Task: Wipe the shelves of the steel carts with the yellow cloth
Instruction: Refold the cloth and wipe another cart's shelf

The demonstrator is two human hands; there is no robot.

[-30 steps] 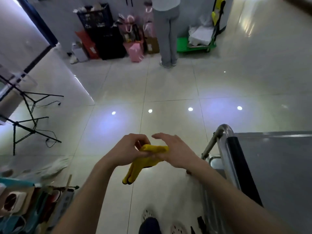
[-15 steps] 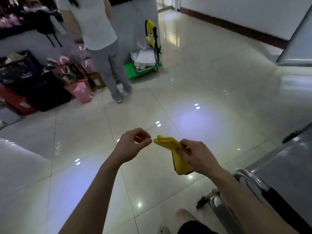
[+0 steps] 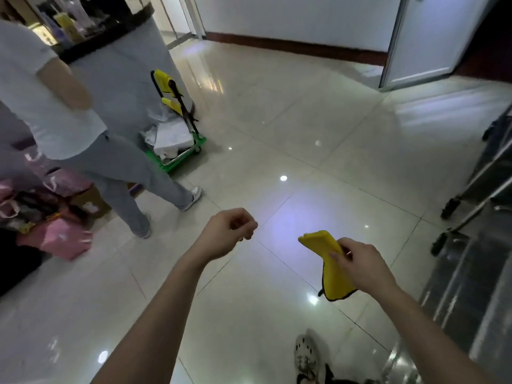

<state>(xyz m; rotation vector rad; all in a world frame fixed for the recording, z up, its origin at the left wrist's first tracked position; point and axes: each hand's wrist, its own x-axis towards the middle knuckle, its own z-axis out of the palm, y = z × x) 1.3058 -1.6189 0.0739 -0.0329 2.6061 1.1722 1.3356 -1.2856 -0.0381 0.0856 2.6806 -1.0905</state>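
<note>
My right hand pinches a folded yellow cloth with a dark hem, which hangs down over the floor. My left hand is held out apart from the cloth, fingers curled in with nothing in them. A steel cart stands at the right edge of the view, its shelf surface just right of my right hand. A second steel cart on black wheels is behind it at the far right.
A person in a white shirt and grey trousers stands at the left. Behind them is a green trolley with white items and yellow cloths. Pink bags and boxes lie at the left. Glossy tiled floor spreads ahead.
My left hand let go of the cloth and moved away to the left. The cloth now hangs from my right hand alone. The view swung right, toward the carts.
</note>
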